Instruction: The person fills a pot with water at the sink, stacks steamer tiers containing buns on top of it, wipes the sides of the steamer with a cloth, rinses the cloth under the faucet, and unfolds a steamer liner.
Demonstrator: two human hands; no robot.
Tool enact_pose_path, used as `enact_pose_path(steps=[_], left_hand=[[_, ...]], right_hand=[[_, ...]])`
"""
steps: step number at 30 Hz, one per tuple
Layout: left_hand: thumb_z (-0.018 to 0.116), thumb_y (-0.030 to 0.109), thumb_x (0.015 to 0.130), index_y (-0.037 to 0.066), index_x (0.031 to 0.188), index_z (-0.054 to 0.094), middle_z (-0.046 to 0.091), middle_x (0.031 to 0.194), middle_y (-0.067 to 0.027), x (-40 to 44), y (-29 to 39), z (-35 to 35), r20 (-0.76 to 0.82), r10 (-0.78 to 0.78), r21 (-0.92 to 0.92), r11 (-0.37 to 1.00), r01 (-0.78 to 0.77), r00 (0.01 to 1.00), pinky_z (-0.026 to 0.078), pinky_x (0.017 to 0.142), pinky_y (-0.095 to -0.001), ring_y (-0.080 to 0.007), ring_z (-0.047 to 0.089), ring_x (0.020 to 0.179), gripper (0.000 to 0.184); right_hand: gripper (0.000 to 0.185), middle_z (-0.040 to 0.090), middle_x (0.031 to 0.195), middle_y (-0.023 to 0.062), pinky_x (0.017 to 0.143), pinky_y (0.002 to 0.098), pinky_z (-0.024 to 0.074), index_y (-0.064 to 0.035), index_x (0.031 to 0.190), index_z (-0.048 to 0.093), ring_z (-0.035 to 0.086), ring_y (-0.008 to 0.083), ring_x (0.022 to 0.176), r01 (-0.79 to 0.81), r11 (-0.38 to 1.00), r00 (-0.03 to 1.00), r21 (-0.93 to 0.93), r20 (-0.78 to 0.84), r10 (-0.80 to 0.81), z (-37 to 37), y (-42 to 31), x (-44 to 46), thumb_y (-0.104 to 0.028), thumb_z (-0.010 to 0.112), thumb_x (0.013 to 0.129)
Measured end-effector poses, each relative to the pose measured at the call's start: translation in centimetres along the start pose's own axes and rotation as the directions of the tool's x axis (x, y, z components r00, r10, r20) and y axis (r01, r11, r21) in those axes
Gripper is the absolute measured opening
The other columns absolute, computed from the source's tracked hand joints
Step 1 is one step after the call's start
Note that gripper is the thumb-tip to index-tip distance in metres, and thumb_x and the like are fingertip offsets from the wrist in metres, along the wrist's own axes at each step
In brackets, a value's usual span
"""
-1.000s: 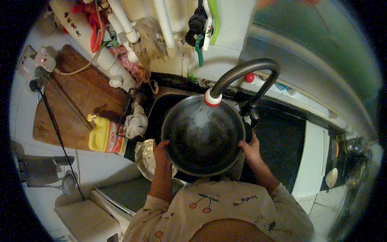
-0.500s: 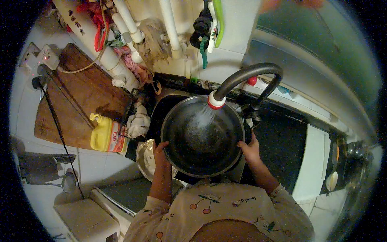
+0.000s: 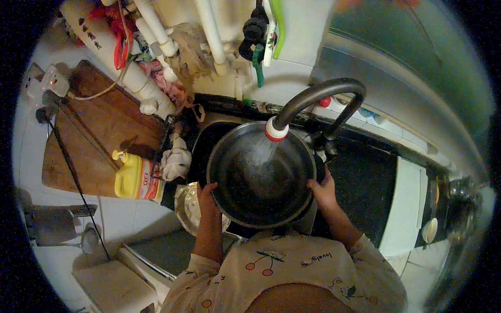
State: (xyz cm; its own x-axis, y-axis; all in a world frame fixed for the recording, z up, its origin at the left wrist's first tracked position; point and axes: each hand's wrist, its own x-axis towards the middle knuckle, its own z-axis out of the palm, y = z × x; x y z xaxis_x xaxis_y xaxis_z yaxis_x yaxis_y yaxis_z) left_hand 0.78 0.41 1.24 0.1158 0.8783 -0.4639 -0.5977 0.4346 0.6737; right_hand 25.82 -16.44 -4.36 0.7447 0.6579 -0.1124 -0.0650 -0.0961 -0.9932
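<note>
A large round black pan [image 3: 261,193] is held over the dark sink [image 3: 203,143]. My left hand [image 3: 208,195] grips its left rim, the thumb on the edge and the other fingers hidden beneath. On the opposite side, my right hand [image 3: 324,189] holds the pan's right rim with the thumb on top. Water sprays into the pan from the red and white nozzle of a dark curved faucet [image 3: 318,94]. Beside my left forearm is a shiny metal bowl [image 3: 189,207], partly covered by that arm.
A yellow pump bottle [image 3: 129,176] stands at the left, near a crumpled cloth [image 3: 176,160]. Behind it leans a wooden cutting board [image 3: 78,151]. Pipes run up the wall. A pale board [image 3: 402,206] lies at the right. Knives and a ladle are at the lower left.
The whole view has shifted slightly. Both hands keep their hold on the pan, which stays under the spray with little visible movement.
</note>
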Motion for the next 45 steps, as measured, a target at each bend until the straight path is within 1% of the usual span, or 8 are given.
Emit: enact_pose_path(steps=[8, 11, 17, 20, 28, 30, 34, 45], left_hand=[[0.050, -0.004, 0.063, 0.004, 0.114, 0.040, 0.053, 0.101, -0.0163, 1.8, -0.3, -1.5, 0.138, -0.030, -0.007, 0.999, 0.031, 0.990, 0.050, 0.074, -0.0424, -0.0313, 0.056, 0.088, 0.052], [0.050, -0.003, 0.064, 0.005, 0.113, 0.041, 0.054, 0.101, -0.0153, 1.4, 0.2, -0.7, -0.080, -0.066, -0.041, 0.997, 0.063, 0.995, 0.048, 0.077, -0.0430, -0.0317, 0.055, 0.090, 0.051], [0.051, -0.002, 0.065, 0.007, 0.116, 0.037, 0.053, 0.102, -0.0160, 1.6, 1.1, -0.5, 0.140, 0.031, -0.001, 1.000, -0.031, 0.990, 0.047, 0.077, -0.0444, -0.0319, 0.055, 0.087, 0.054], [0.052, -0.002, 0.065, 0.007, 0.111, 0.041, 0.053, 0.101, -0.0165, 1.9, 0.6, -1.8, -0.004, -0.034, -0.004, 0.999, 0.034, 0.999, 0.049, 0.073, -0.0430, -0.0312, 0.056, 0.084, 0.048], [0.054, 0.004, 0.063, -0.004, 0.097, 0.048, 0.056, 0.087, -0.0166, 0.7, 0.6, -4.0, 0.117, -0.063, 0.054, 0.997, 0.057, 0.991, 0.049, 0.067, -0.0419, -0.0312, 0.056, 0.077, 0.035], [0.054, 0.005, 0.063, -0.005, 0.097, 0.048, 0.056, 0.088, -0.0164, -2.0, 1.4, -2.3, 0.119, -0.061, 0.069, 0.996, 0.053, 0.991, 0.048, 0.069, -0.0414, -0.0310, 0.056, 0.078, 0.036], [0.053, 0.005, 0.063, -0.003, 0.102, 0.047, 0.056, 0.093, -0.0153, -6.2, 2.1, -0.6, 0.055, -0.003, 0.174, 0.985, -0.006, 0.998, 0.048, 0.072, -0.0400, -0.0305, 0.055, 0.081, 0.041], [0.053, 0.006, 0.062, 0.004, 0.112, 0.043, 0.054, 0.098, -0.0126, -13.1, -1.5, -2.1, 0.190, -0.104, 0.273, 0.961, 0.049, 0.976, 0.048, 0.074, -0.0383, -0.0291, 0.055, 0.085, 0.051]], right_hand=[[0.068, 0.052, 0.108, 0.0143, 0.084, 0.0334, 0.0416, 0.0071, 0.122, 0.031, 0.051, 0.0242, 0.098, -0.011, 0.999, 0.996, -0.035, 0.091, 0.014, 0.2, 0.2, 1.8, -0.005, 0.063, 0.063], [0.068, 0.052, 0.106, 0.0162, 0.083, 0.0323, 0.0419, 0.0107, 0.123, 0.026, 0.052, 0.0233, 0.094, 0.000, 0.996, 0.999, -0.093, 0.052, 0.005, 1.2, -1.1, 1.8, -0.001, 0.058, 0.064], [0.063, 0.051, 0.107, 0.0157, 0.083, 0.0324, 0.0420, 0.0093, 0.120, 0.030, 0.051, 0.0240, 0.095, -0.021, 0.998, 0.998, 0.056, 0.054, 0.018, 2.1, -2.3, 1.3, 0.000, 0.057, 0.065], [0.060, 0.051, 0.107, 0.0159, 0.082, 0.0324, 0.0424, 0.0089, 0.118, 0.033, 0.051, 0.0236, 0.095, -0.001, 0.998, 0.996, 0.058, 0.092, -0.005, 1.9, -3.1, 0.7, 0.000, 0.058, 0.064], [0.058, 0.056, 0.100, 0.0163, 0.081, 0.0308, 0.0433, 0.0050, 0.113, 0.043, 0.054, 0.0238, 0.090, 0.085, 0.995, 0.995, -0.052, -0.038, -0.087, 0.4, -4.6, -3.0, -0.009, 0.066, 0.062], [0.058, 0.056, 0.099, 0.0183, 0.082, 0.0324, 0.0427, 0.0070, 0.110, 0.044, 0.055, 0.0259, 0.090, -0.052, 0.962, 0.997, -0.270, -0.073, 0.033, -0.6, -4.6, -3.7, -0.012, 0.067, 0.060], [0.055, 0.055, 0.098, 0.0165, 0.078, 0.0293, 0.0434, 0.0121, 0.112, 0.037, 0.053, 0.0202, 0.088, 0.021, 0.998, 1.000, -0.067, 0.011, -0.020, -2.2, -5.2, -6.0, -0.001, 0.059, 0.063], [0.060, 0.055, 0.099, 0.0176, 0.081, 0.0318, 0.0431, 0.0118, 0.114, 0.037, 0.054, 0.0222, 0.090, -0.081, 0.983, 0.988, -0.165, -0.140, 0.058, -10.4, -7.4, -14.8, -0.004, 0.061, 0.061]])
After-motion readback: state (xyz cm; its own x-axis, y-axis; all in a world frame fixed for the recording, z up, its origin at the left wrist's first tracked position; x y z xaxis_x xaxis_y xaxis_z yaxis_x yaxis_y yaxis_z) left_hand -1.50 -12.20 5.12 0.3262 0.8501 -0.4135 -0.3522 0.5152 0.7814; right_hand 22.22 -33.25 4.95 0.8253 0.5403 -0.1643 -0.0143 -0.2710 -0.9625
